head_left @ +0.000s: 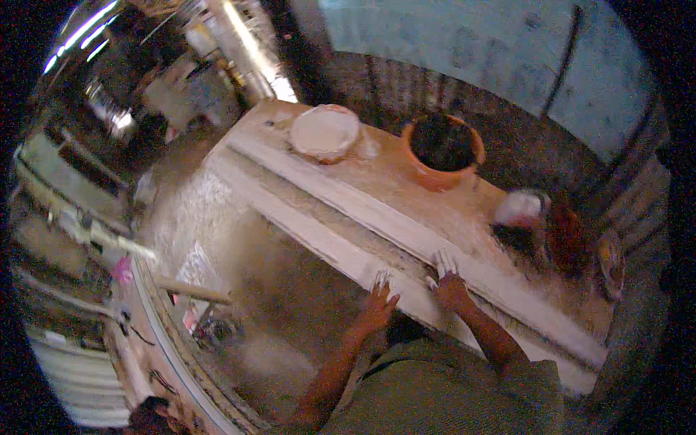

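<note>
along the near edge of a long white moulded strip (406, 232) lying diagonally on a dusty workbench (406, 185), the left hand (377, 308) and right hand (451, 286) press flat, plaster-coated fingers spread apart. the step appears to be smoothing or steadying the strip; the next move likely calls for even pressure. a white-filled bowl (324, 132) and an orange bucket (442, 151) stand beyond.

Head-worn fisheye looks steeply down, close over a long white moulding (406, 232).
</note>
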Demonstrator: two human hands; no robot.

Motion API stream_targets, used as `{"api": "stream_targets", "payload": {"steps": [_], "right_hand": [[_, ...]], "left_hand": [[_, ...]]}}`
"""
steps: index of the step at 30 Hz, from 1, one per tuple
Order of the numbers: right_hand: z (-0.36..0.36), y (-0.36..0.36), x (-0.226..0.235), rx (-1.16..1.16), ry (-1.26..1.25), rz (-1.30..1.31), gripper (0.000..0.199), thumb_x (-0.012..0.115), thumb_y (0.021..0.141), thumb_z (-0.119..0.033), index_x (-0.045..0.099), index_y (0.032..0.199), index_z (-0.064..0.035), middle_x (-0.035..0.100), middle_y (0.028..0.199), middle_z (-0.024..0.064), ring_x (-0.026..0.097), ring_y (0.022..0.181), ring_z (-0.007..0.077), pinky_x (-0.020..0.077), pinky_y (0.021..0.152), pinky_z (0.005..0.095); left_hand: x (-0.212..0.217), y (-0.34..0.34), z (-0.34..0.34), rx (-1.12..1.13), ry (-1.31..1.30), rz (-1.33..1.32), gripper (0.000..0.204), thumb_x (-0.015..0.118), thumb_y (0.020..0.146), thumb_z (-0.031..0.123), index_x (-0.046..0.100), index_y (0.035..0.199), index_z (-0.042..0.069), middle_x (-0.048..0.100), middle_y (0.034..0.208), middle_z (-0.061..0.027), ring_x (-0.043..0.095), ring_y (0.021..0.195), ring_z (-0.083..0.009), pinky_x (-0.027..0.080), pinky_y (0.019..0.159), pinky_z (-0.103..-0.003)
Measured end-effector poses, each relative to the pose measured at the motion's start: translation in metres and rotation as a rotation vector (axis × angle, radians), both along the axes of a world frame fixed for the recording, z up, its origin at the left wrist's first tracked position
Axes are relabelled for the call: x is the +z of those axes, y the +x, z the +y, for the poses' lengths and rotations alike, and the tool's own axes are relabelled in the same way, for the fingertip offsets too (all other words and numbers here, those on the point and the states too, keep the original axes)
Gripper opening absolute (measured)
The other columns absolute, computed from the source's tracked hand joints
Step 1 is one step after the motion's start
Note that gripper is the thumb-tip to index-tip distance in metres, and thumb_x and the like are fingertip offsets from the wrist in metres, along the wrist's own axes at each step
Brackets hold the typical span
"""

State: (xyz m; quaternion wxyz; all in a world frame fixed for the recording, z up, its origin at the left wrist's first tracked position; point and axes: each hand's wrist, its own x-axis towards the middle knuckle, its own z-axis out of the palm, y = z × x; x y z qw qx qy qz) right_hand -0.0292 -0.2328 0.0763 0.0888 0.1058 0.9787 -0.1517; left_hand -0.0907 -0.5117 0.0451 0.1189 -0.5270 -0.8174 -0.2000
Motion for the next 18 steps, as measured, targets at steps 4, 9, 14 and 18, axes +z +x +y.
{"api": "stream_targets", "payload": {"steps": [4, 9, 14, 18], "right_hand": [[-0.021, -0.118, 0.016, 0.441, 0.042, 0.162, 0.067, 0.047, 0.099, -0.056, 0.049, 0.141, -0.0035, 0.061, 0.122, 0.0301, 0.050, 0.129, 0.0467, 0.0429, 0.105, 0.0594], [-0.071, -0.278, 0.001, 0.570, 0.030, 0.008, 0.059, 0.048, 0.097, -0.054, 0.074, 0.091, -0.0002, 0.067, 0.101, 0.0290, 0.064, 0.099, 0.0453, 0.0513, 0.087, 0.0584], [-0.171, -0.438, -0.017, 0.490, 0.005, -0.153, 0.066, 0.046, 0.098, -0.055, 0.072, 0.091, 0.0049, 0.065, 0.095, 0.0315, 0.065, 0.087, 0.0456, 0.0533, 0.082, 0.0555], [-0.243, -0.538, -0.003, 0.683, 0.018, -0.063, 0.080, 0.040, 0.100, -0.064, 0.069, 0.092, 0.0107, 0.064, 0.095, 0.0338, 0.064, 0.090, 0.0478, 0.0527, 0.083, 0.0554]], "left_hand": [[0.019, -0.041, -0.066, 0.412, 0.126, -0.842, 0.065, 0.047, 0.106, 0.036, 0.029, 0.153, -0.005, 0.018, 0.161, -0.0322, 0.015, 0.150, -0.0487, 0.018, 0.123, -0.050], [0.035, -0.139, -0.144, 0.541, 0.221, -0.865, 0.069, 0.041, 0.107, 0.041, 0.020, 0.158, -0.001, 0.012, 0.165, -0.0272, 0.010, 0.152, -0.0460, 0.012, 0.125, -0.049], [0.052, -0.255, -0.236, 0.596, 0.287, -0.922, 0.067, 0.038, 0.108, 0.039, 0.018, 0.159, 0.002, 0.010, 0.167, -0.0220, 0.007, 0.154, -0.0414, 0.010, 0.124, -0.049], [0.082, -0.318, -0.296, 0.628, 0.209, -0.911, 0.062, 0.037, 0.109, 0.033, 0.018, 0.160, 0.003, 0.010, 0.168, -0.0196, 0.005, 0.155, -0.0397, 0.008, 0.125, -0.049]]}}
